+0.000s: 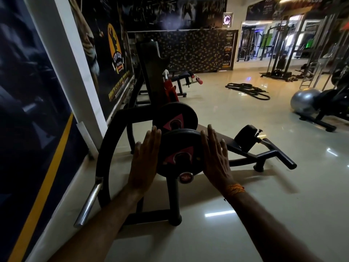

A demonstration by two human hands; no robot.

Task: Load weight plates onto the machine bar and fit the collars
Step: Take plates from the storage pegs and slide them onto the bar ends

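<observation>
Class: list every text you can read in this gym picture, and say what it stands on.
"CITY CLUB": yellow logo on the wall banner.
"CITY CLUB GYM": far poster.
Too blurred to read: yellow slogan, plate label, top-right banner.

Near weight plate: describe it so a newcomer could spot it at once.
Find the black curved machine frame by the left wall. Of its two black plates with pink triangles, the near plate is the one flanked by the left hand and right hand.

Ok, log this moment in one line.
left hand: flat against near plate | right hand: flat against near plate | far plate: behind it
</observation>
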